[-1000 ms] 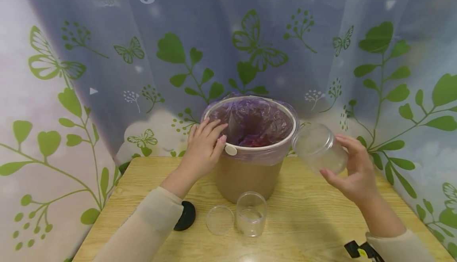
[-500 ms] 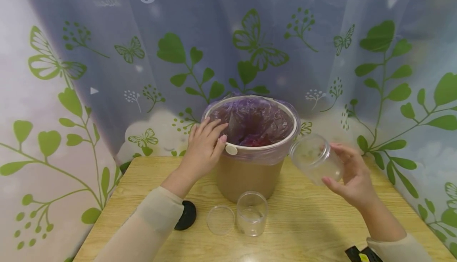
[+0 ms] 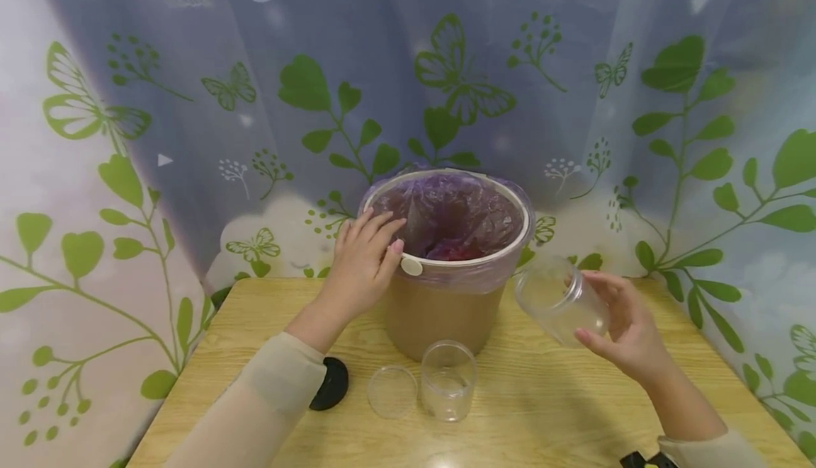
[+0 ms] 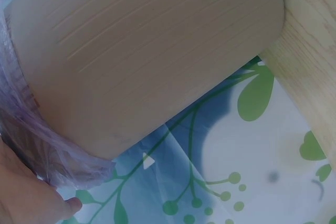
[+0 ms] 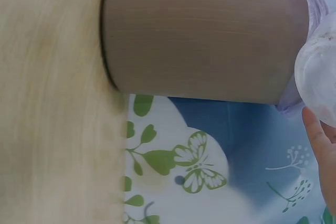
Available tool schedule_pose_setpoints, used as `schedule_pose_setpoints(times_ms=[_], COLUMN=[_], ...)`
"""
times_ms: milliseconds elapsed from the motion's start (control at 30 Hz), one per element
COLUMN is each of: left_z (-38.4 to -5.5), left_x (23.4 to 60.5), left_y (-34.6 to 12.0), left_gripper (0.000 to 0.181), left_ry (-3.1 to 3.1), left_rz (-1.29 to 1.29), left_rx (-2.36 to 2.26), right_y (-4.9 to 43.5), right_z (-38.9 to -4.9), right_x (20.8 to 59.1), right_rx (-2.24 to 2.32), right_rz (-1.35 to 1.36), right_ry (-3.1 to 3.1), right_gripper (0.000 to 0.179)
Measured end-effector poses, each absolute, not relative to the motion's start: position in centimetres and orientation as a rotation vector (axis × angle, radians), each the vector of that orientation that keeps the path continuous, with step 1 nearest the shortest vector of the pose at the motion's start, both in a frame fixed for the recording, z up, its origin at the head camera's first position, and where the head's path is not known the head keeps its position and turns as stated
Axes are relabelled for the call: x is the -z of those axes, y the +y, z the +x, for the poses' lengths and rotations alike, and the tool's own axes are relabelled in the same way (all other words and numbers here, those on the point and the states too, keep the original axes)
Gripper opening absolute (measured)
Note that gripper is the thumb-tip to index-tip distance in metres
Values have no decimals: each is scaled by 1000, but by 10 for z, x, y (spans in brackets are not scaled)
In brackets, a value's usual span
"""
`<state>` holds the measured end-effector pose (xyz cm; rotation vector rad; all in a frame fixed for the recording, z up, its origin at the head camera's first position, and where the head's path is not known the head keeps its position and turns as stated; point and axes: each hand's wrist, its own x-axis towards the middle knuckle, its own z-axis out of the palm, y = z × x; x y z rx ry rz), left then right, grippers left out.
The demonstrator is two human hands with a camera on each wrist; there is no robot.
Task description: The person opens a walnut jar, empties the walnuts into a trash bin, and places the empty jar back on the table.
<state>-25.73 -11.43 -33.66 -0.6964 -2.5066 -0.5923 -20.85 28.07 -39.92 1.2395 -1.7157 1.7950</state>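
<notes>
My right hand (image 3: 631, 330) grips a clear plastic jar (image 3: 561, 305) by its base end, tilted with its mouth toward the bin. The jar is held above the table, right of the bin. In the right wrist view, the cloudy base of the jar (image 5: 321, 74) shows beside my fingers. My left hand (image 3: 362, 263) rests on the near left part of the rim of a brown trash bin (image 3: 440, 319), fingers extended over the edge. A thin purple bag (image 3: 472, 199) lines the bin; something reddish lies deep inside.
In front of the bin stands another clear jar (image 3: 448, 386), upright. Left of it lie a clear round lid (image 3: 392, 391) and a black round object (image 3: 333, 384), partly hidden by my left sleeve. A patterned curtain (image 3: 382, 64) hangs behind the wooden table (image 3: 542, 397).
My right hand has lowered the jar somewhat, away from the bin's rim and down toward the table. The left hand has stayed on the rim.
</notes>
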Motion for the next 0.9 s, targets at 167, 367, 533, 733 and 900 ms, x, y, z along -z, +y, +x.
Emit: schedule_pose_setpoints(times_ms=[167,367,533,733,900], left_z=[-257,-257,-257,-257,-257], left_x=[335,333,333,334,336], left_y=[-114,-113,-113,-114,-115], left_gripper=[59,52,47,47,48], left_ry=[-2509,-2511,-2513,-2516,-2515], left_rz=[-701,-698,-700,-695,-694], left_rx=[599,601,597,592,591], right_y=[284,288,288,285,280], right_z=[-205,-197,-195,-195,-194], right_x=[408,418,424,433,441], right_rx=[-1834,-1865,-1868,-1885,-1919], right_rz=[1199,1052,972,972,960], right_ry=[-1734,-1879,-1974,-2006,-2019], right_gripper=[79,78,78,77,76])
